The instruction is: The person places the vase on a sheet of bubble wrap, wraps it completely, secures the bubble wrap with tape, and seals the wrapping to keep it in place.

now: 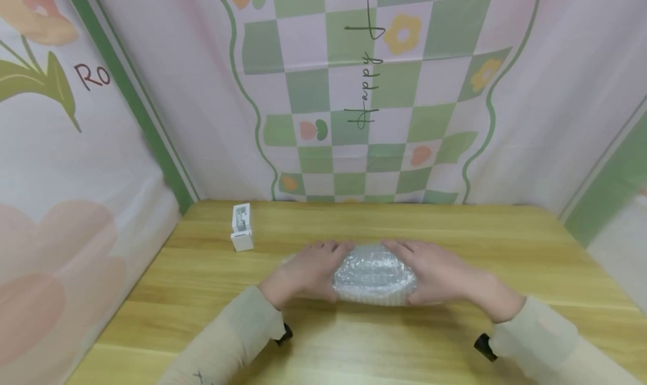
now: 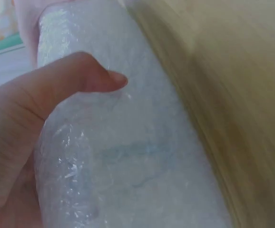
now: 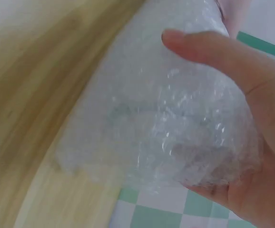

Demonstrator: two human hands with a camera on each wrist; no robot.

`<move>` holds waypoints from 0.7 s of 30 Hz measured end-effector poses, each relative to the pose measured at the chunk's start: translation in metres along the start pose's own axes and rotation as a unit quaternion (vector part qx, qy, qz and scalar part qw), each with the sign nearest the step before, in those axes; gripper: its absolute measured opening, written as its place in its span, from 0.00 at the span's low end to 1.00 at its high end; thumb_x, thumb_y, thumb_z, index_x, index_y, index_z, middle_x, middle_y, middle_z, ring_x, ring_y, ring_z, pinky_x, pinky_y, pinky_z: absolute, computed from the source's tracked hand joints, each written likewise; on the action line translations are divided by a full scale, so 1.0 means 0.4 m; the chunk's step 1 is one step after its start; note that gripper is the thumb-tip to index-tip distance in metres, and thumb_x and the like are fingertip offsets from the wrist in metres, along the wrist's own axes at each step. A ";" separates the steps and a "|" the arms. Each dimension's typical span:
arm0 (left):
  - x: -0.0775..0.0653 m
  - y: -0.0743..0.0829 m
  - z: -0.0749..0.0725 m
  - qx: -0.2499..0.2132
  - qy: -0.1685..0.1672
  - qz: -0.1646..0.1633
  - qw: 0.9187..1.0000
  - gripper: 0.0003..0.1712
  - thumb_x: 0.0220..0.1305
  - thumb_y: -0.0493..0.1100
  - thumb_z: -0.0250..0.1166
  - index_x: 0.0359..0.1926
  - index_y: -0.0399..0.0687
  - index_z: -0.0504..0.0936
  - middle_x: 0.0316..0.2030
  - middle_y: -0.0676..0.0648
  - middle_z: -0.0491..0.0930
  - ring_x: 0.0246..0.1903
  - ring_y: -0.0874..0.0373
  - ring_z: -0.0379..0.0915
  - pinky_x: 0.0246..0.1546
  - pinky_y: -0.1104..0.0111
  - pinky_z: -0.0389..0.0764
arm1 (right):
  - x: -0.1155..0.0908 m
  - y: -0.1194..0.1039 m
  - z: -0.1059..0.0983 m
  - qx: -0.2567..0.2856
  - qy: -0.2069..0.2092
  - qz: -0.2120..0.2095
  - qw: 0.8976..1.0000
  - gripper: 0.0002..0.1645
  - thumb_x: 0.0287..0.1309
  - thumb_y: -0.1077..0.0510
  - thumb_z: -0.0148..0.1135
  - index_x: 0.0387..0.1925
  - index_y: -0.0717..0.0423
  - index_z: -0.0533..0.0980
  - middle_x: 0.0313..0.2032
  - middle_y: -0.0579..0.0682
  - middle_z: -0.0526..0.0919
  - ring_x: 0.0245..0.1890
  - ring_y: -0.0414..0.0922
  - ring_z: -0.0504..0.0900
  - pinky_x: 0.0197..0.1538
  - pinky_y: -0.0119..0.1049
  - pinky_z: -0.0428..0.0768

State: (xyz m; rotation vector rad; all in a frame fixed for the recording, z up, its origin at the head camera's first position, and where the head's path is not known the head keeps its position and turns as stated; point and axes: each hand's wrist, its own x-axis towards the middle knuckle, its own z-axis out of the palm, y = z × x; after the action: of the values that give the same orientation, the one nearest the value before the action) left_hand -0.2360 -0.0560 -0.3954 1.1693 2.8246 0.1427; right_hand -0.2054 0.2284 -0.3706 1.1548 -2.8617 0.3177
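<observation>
A bundle of clear bubble wrap [image 1: 375,273] lies at the middle of the wooden table, gripped from both ends. Around its left part the left hand [image 1: 315,267] curls, with the thumb along the near side and fingers over the top. The right hand [image 1: 438,271] holds the right part the same way. In the left wrist view the thumb presses the bubble wrap [image 2: 128,123], and faint bluish-green lines show through it. The right wrist view shows loose, crinkled bubble wrap [image 3: 152,104] at the end under the right hand [image 3: 256,99]. What is wrapped inside cannot be made out.
A small white box [image 1: 242,227] with a grey picture on it stands at the back left of the wooden table [image 1: 404,351]. Printed fabric [image 1: 354,81] with green checks hangs behind the table's far edge, and more fabric hangs at both sides.
</observation>
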 end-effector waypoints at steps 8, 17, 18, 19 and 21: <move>0.003 -0.007 -0.039 -0.115 -0.093 0.010 0.989 0.65 0.45 0.46 0.82 0.80 0.49 0.53 0.68 0.43 0.71 0.61 0.52 0.73 0.61 0.60 0.77 | 0.014 0.025 -0.022 0.112 -0.091 0.007 0.989 0.69 0.36 0.44 0.83 0.75 0.66 0.59 0.66 0.65 0.74 0.60 0.61 0.78 0.60 0.60 0.78; 0.017 -0.031 -0.046 -0.222 -0.122 0.014 0.967 0.61 0.45 0.38 0.74 0.80 0.48 0.54 0.71 0.46 0.68 0.61 0.59 0.69 0.65 0.64 0.71 | 0.043 0.063 -0.039 0.212 -0.158 0.045 0.963 0.69 0.35 0.47 0.83 0.77 0.62 0.58 0.64 0.58 0.75 0.57 0.54 0.77 0.58 0.58 0.79; 0.018 -0.033 -0.043 -0.222 -0.119 0.015 0.968 0.61 0.46 0.38 0.74 0.80 0.48 0.54 0.71 0.46 0.67 0.63 0.58 0.68 0.66 0.63 0.70 | 0.044 0.065 -0.040 0.213 -0.160 0.048 0.963 0.69 0.36 0.46 0.83 0.77 0.62 0.58 0.64 0.58 0.75 0.58 0.54 0.76 0.58 0.58 0.78; 0.018 -0.035 -0.039 -0.220 -0.117 0.013 0.968 0.61 0.46 0.38 0.74 0.81 0.48 0.53 0.72 0.46 0.66 0.65 0.57 0.67 0.67 0.63 0.69 | 0.045 0.066 -0.041 0.218 -0.163 0.049 0.961 0.69 0.36 0.46 0.83 0.77 0.62 0.58 0.65 0.58 0.74 0.59 0.54 0.76 0.59 0.58 0.77; 0.018 -0.037 -0.033 -0.210 -0.109 0.015 0.972 0.62 0.47 0.39 0.75 0.81 0.48 0.52 0.74 0.46 0.64 0.67 0.55 0.65 0.68 0.62 0.68 | 0.046 0.069 -0.039 0.222 -0.168 0.053 0.959 0.69 0.37 0.45 0.83 0.77 0.62 0.57 0.66 0.59 0.73 0.61 0.55 0.75 0.61 0.58 0.76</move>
State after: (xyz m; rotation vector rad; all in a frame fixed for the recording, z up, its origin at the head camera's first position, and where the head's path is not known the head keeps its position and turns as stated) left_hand -0.2527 -0.0620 -0.3843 1.0553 2.4237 0.5465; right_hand -0.2384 0.2386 -0.3579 1.2140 -3.2622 0.8909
